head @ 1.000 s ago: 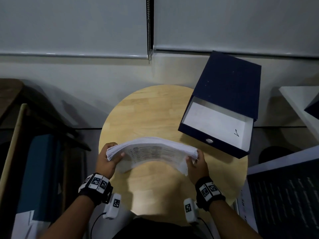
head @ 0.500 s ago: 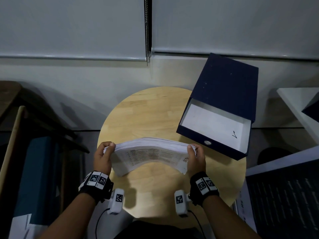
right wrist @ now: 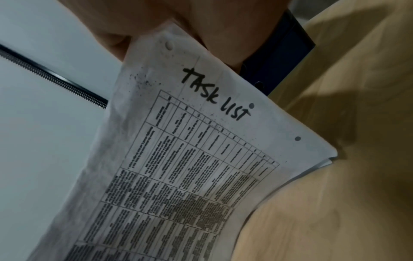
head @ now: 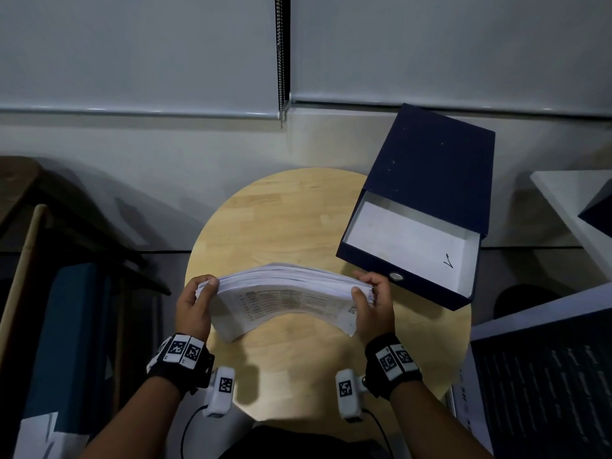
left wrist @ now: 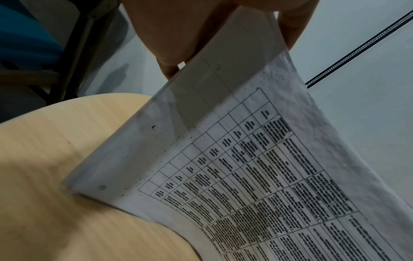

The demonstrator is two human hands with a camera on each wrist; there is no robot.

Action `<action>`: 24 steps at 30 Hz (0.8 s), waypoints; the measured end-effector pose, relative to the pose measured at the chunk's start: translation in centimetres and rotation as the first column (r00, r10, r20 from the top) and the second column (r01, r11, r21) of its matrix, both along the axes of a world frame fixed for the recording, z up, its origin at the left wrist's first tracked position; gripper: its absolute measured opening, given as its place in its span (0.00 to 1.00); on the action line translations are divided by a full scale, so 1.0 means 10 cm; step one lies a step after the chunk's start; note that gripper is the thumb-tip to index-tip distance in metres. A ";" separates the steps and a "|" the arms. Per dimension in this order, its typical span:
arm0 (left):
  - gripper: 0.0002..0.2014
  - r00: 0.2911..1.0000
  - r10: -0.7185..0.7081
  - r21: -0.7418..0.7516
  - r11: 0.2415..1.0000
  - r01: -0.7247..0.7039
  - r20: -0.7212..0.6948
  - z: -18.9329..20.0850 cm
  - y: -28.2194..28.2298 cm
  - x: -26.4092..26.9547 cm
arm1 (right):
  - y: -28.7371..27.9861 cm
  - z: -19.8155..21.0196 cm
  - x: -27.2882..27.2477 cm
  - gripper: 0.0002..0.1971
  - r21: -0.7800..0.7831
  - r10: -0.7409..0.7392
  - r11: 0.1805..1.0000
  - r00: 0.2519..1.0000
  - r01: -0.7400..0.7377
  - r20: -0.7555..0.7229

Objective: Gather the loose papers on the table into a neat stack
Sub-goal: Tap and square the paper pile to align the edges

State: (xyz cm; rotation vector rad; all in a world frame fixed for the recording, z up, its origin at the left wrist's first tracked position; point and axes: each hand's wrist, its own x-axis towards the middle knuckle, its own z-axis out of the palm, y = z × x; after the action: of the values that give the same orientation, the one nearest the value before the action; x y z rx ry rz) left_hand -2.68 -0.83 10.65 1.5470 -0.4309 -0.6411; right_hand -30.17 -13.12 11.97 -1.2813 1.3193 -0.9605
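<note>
A thick stack of white papers with a printed table on its near face stands on its long edge on the round wooden table. It bows upward in the middle. My left hand grips its left end, and my right hand grips its right end. In the left wrist view the paper stack has its lower corner touching the tabletop. The right wrist view shows the stack with "TASK LIST" handwritten near the top.
An open dark blue file box lies at the table's back right, overhanging the edge, its white inside showing. A chair with a blue seat stands left. A dark printed sheet lies right. A blind cord hangs behind.
The stack has been tipped up from a loose hold onto its long edge on the table. Both hands shifted to grip its ends more from above.
</note>
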 end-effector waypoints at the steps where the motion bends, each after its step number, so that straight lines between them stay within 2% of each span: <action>1: 0.16 1.000 0.005 0.003 1.000 -0.004 -0.002 0.01 -0.01 -0.01 | 0.01 -0.01 -0.01 0.11 -0.001 0.007 1.000 1.000 -0.007 -0.013; 4: 0.17 1.000 -0.016 -0.026 1.000 0.016 0.004 0.03 -0.01 -0.04 | 0.03 0.00 -0.03 0.13 -0.011 0.009 1.000 1.000 -0.009 0.011; 8: 0.23 0.982 -0.188 -0.067 0.980 0.189 0.011 -0.01 0.05 0.00 | 0.02 0.01 -0.05 0.15 -0.066 0.037 0.997 0.999 -0.035 0.016; 11: 0.28 0.963 -0.269 -0.011 0.963 0.269 0.032 -0.05 0.07 0.08 | -0.02 0.02 -0.11 0.15 -0.126 0.096 0.986 0.992 -0.106 -0.084; 13: 0.27 0.959 -0.275 0.034 0.961 0.274 0.069 -0.07 0.08 0.13 | -0.07 0.02 -0.18 0.16 -0.170 0.138 0.970 0.970 -0.173 -0.198; 19: 0.12 0.966 -0.242 0.105 0.967 0.232 0.093 -0.05 0.07 0.17 | -0.24 0.10 -0.29 0.08 -0.224 0.264 0.907 0.895 -0.358 -0.360; 22: 0.11 0.963 -0.244 0.107 0.967 0.233 0.110 0.00 0.04 0.16 | -0.33 0.15 -0.30 0.07 -0.231 0.305 0.873 0.851 -0.429 -0.429; 24: 0.15 0.959 -0.256 0.098 0.964 0.245 0.119 0.01 0.03 0.18 | -0.37 0.18 -0.32 0.06 -0.225 0.344 0.845 0.815 -0.485 -0.467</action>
State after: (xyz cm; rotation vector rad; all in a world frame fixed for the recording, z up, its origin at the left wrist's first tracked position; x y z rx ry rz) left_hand -0.89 -0.52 10.73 1.6325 -0.7160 -0.7634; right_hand -33.33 -16.82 13.74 -2.0341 1.1197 -0.6261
